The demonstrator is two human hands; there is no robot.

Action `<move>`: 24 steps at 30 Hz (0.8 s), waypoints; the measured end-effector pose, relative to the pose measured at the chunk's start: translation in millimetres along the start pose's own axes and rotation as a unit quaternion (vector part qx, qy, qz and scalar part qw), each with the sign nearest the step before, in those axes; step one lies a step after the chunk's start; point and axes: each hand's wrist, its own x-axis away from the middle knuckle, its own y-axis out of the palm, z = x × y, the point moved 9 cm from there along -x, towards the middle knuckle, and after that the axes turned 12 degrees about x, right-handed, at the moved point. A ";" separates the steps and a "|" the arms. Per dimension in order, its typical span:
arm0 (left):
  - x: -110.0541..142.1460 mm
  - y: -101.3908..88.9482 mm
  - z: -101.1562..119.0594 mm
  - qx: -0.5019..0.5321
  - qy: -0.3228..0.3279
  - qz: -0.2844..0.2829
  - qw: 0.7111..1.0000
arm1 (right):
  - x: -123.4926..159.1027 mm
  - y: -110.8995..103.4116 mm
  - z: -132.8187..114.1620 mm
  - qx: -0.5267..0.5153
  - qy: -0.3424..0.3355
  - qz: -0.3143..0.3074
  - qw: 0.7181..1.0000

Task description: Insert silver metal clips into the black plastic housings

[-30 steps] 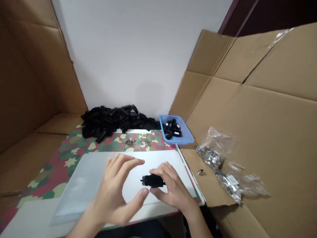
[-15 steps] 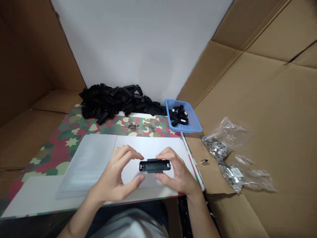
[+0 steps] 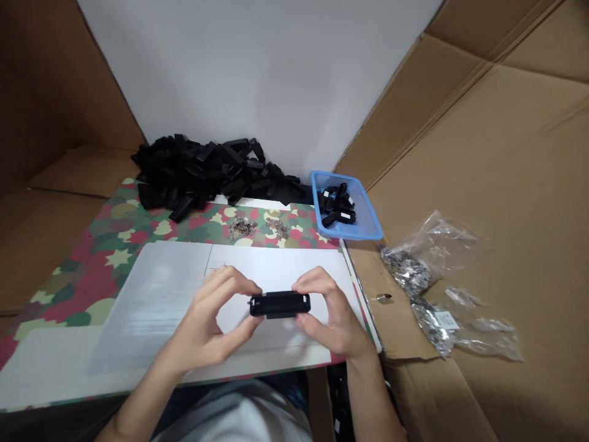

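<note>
A long black plastic battery holder is held level above the white paper, its hollow side facing me and small metal contacts showing at both ends. My left hand has thumb and index fingertip closed on its left end, one at the lower edge and one at the upper. At the right part of the case, my right hand pinches it the same way, thumb below and fingers above. Beyond the hands lie two little heaps of metal contact pieces on the camouflage-patterned tabletop.
A big pile of black plastic cases lies against the wall. The blue basket at the back right holds several black cases. Bags of metal parts and a small metal-tipped piece rest on cardboard at right. A clear plastic sheet covers the left.
My left thumb and index fingertip have closed in from beside the battery holder onto its left end. The battery holder has shifted slightly left. My right hand keeps its pinch.
</note>
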 end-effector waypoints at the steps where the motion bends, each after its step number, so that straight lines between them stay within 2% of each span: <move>1: -0.2 0.3 -1.0 0.005 0.000 0.001 1.000 | 0.0 -0.2 0.9 -0.004 -0.001 0.003 1.000; 6: 0.1 0.3 -6.6 0.040 -0.008 0.002 0.999 | 2.0 2.6 9.8 -0.011 0.009 0.003 1.000; 11: 0.2 -1.2 -13.9 0.045 -0.030 0.015 0.998 | 6.8 11.9 23.6 -0.023 0.061 -0.010 0.998; 14: 0.2 4.4 -24.0 0.052 -0.061 0.008 0.997 | 11.8 15.7 30.9 -0.045 0.099 -0.008 0.994; 17: 2.8 13.2 -40.4 0.103 -0.107 -0.003 0.989 | 17.3 18.6 43.9 -0.071 0.130 -0.002 0.989; 19: 5.0 12.1 -50.3 0.160 -0.133 0.028 0.978 | 19.6 19.8 57.8 -0.101 0.151 0.022 0.983; 22: 7.6 3.1 -53.3 0.281 -0.136 0.118 0.943 | 25.5 19.5 75.4 -0.159 0.202 0.143 0.956; 24: 6.1 7.3 -46.7 0.372 -0.124 0.135 0.910 | 29.4 39.1 66.2 -0.182 0.223 0.161 0.944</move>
